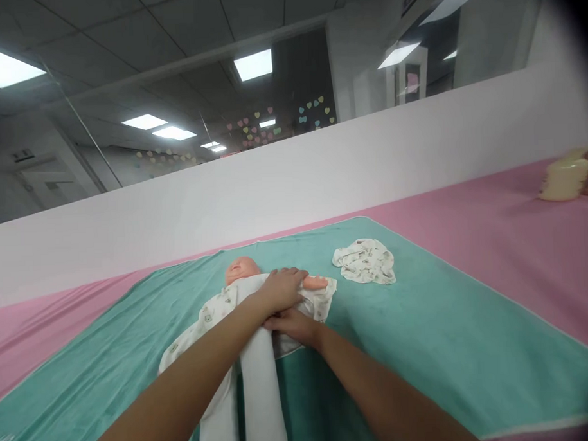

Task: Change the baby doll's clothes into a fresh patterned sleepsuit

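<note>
A baby doll (242, 270) in a white printed garment (215, 312) lies on its back on a teal towel (423, 332). My left hand (281, 289) rests flat on the doll's chest, fingers stretched toward its bare arm (316, 283). My right hand (292, 325) lies just below, at the doll's side, fingers pinching the edge of the white garment. The doll's white legs (259, 389) run toward me between my forearms.
A small crumpled printed cloth (365, 262) lies on the teal towel to the right of the doll. The towel sits on a pink surface (516, 238) against a white wall. At the far right, another person's hand holds a cream bottle (565, 179).
</note>
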{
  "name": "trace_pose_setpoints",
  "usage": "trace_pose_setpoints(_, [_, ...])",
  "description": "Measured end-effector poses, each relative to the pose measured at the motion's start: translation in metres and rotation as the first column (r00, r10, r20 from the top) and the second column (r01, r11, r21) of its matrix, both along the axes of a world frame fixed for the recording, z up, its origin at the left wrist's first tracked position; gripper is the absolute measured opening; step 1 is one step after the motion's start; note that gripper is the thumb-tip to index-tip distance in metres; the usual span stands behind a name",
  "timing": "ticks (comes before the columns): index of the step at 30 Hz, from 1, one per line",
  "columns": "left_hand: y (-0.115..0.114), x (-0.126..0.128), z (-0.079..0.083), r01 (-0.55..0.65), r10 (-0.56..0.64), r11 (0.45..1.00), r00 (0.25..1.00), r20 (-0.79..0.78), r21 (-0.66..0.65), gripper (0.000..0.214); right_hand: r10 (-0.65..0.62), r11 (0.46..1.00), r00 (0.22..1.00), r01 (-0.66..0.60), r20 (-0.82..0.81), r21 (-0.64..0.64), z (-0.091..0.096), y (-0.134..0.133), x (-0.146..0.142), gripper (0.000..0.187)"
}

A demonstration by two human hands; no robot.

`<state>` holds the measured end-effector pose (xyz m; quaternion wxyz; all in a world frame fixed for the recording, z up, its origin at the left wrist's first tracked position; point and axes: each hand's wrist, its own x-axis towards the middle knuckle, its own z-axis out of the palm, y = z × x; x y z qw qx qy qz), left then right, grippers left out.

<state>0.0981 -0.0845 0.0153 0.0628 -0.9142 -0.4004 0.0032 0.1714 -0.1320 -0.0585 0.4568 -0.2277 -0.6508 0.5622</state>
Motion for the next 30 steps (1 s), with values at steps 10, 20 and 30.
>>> trace_pose_setpoints(10, [0.037, -0.001, 0.012, -0.068, 0.078, 0.992, 0.993, -0.092, 0.11, 0.025, -0.635, 0.771, 0.593, 0.528, 0.495, 0.356, -0.014, 0.033, 0.034, 0.038])
trace_pose_setpoints(20, [0.022, -0.004, -0.012, -0.013, 0.008, 0.985, 0.999, 0.031, 0.174, 0.03, -0.762, 0.436, 0.104, 0.812, 0.639, 0.389, -0.013, 0.041, 0.078, 0.022])
trace_pose_setpoints(30, [0.024, -0.02, -0.003, 0.2, -0.159, 0.944, 0.972, -0.171, 0.262, 0.035, -0.772, 0.477, 0.351, 0.871, 0.529, 0.117, -0.016, 0.053, 0.088, 0.016])
